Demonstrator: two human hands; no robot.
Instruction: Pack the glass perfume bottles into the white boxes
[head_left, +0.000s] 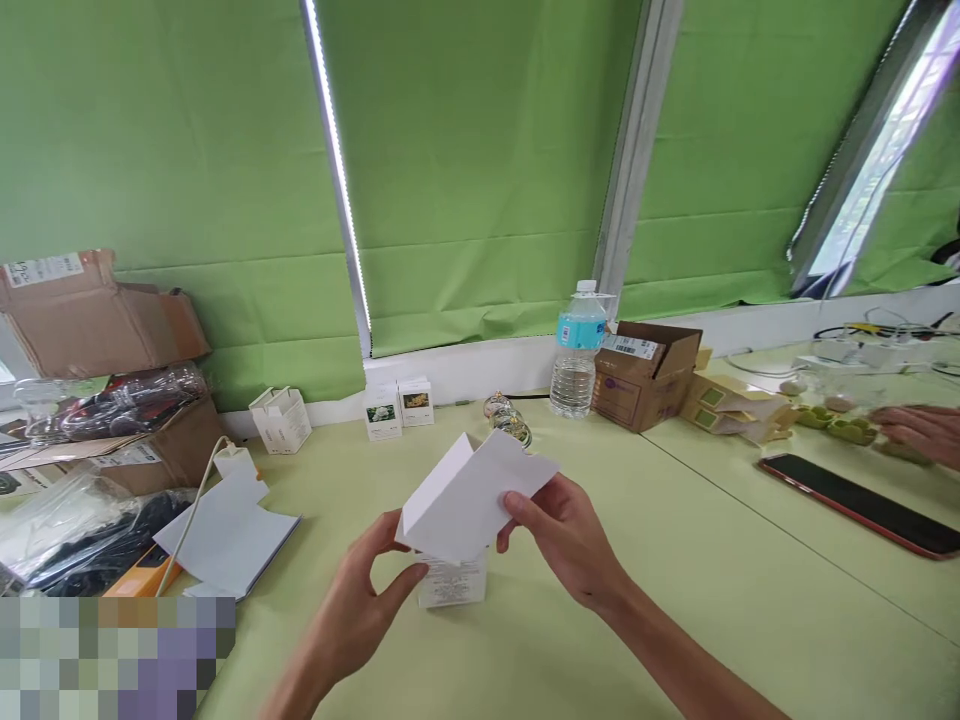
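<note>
A folded piece of plain white card point(461, 505), like a partly formed small carton, is held tilted between both hands above the table. My left hand point(360, 600) grips its left end, fingers behind and thumb at the lower edge. On the other side, my right hand point(566, 535) pinches its right part, thumb on the front face. Just below the card shows a small white box face with printed text point(454, 583), close to my left thumb. Whether it joins the card or stands separately behind it, I cannot tell.
Two small picture-fronted boxes point(384, 412) and a white carton point(280, 420) stand along the wall. Nearby are a water bottle point(576, 350), a brown box point(645, 380) and a phone point(862, 503). Cardboard boxes and papers point(229, 530) crowd the left. Another person's hand point(922, 432) is far right.
</note>
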